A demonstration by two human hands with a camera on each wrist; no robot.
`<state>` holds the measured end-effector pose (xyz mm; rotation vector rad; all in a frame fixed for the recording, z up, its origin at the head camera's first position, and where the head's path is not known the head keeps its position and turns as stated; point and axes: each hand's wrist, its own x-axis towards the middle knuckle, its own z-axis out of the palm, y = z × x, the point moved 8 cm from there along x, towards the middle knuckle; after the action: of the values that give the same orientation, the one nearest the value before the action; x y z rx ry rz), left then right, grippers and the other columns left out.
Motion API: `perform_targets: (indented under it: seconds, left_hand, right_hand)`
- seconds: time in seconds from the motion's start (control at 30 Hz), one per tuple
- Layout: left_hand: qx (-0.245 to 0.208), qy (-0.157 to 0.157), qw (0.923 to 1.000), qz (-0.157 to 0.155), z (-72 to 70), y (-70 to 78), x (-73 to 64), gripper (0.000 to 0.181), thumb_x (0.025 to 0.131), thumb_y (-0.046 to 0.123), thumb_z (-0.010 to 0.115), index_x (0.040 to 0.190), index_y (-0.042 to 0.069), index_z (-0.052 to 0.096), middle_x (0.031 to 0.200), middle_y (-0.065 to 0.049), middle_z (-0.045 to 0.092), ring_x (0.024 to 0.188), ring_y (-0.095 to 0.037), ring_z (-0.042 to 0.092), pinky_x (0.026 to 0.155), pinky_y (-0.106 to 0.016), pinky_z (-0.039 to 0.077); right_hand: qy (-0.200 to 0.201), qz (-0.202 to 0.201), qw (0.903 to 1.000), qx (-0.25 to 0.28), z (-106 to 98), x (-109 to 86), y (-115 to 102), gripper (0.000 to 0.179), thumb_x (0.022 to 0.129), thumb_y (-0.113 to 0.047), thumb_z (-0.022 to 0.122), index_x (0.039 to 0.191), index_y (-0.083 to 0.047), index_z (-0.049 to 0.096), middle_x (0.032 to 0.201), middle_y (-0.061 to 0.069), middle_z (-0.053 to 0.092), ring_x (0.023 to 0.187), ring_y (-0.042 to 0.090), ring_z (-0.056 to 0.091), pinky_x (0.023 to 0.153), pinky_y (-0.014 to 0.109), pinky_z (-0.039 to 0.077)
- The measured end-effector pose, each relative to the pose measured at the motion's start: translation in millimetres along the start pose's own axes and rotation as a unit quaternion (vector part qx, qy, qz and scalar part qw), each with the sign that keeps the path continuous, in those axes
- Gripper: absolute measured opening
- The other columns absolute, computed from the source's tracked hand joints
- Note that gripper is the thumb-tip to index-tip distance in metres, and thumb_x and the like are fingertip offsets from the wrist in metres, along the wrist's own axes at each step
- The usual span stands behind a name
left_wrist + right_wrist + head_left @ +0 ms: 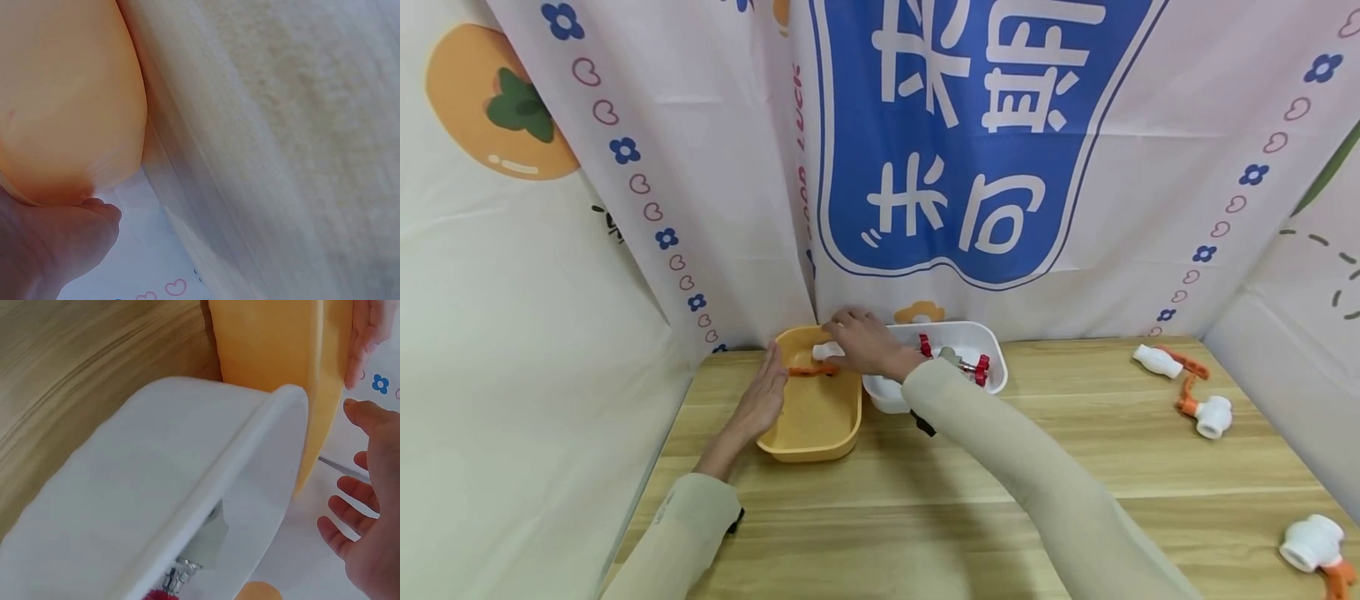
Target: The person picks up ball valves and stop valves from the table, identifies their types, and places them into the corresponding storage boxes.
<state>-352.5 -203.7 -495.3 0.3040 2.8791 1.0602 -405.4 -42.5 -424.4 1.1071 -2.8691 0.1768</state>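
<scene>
lying in bin (816, 419), white valve (825, 351), orange handle (808, 371)

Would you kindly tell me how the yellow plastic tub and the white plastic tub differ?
Contents: the yellow plastic tub holds white and orange fittings, the white plastic tub red-handled fittings.
Pose: the yellow tub's long side runs front to back, the white tub's left to right.
Touch: the left hand rests against the yellow tub's side, not the white tub's.
Both have rounded corners and open tops.
</scene>
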Motion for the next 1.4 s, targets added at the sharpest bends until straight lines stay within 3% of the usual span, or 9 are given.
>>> perform_targets:
  seconds: [0.5,0.73,1.03,1.4]
  left_hand:
    - [-0.005,0.003,1.0000,0.004,0.3,0.5,-1.6,0.063,0.117,0.035,0.011,0.167,-0.001,-0.006,0.176,-0.017,-0.014,0.163,-0.038,-0.007,0.132,-0.057,0.002]
    - [-0.016,-0.013,0.9997,-0.016,3.1,0.1,-1.5,0.064,0.117,0.037,0.011,0.167,0.005,-0.012,0.176,-0.014,-0.017,0.163,-0.035,-0.010,0.131,-0.058,0.002]
    - [-0.018,-0.011,0.9996,-0.019,4.7,-2.2,0.2,0.068,0.116,0.045,0.010,0.168,0.005,-0.011,0.177,-0.013,-0.018,0.163,-0.035,-0.011,0.131,-0.060,0.003]
    - [-0.008,-0.007,0.9999,-0.009,3.4,0.3,1.9,0.064,0.117,0.037,0.010,0.167,0.002,-0.010,0.176,-0.016,-0.016,0.163,-0.037,-0.010,0.131,-0.058,0.002]
  right_hand:
    - [0.027,-0.027,0.9990,-0.025,-16.4,-29.5,3.0,0.057,0.100,-0.047,0.073,0.147,-0.017,0.062,0.144,0.005,0.063,0.133,0.027,0.054,0.112,0.046,0.048]
    - [0.027,-0.035,0.9988,-0.021,-20.9,-42.6,6.2,0.056,0.101,-0.047,0.071,0.148,-0.018,0.061,0.145,0.004,0.062,0.134,0.026,0.053,0.115,0.046,0.047]
    - [0.021,-0.034,0.9989,-0.022,-29.2,-64.8,2.2,0.057,0.100,-0.042,0.073,0.149,-0.018,0.059,0.149,0.006,0.059,0.137,0.028,0.053,0.118,0.049,0.045]
    - [0.030,-0.030,0.9989,-0.021,-34.3,-85.8,9.2,0.056,0.098,-0.038,0.076,0.148,-0.017,0.061,0.150,0.006,0.059,0.138,0.029,0.054,0.116,0.050,0.045]
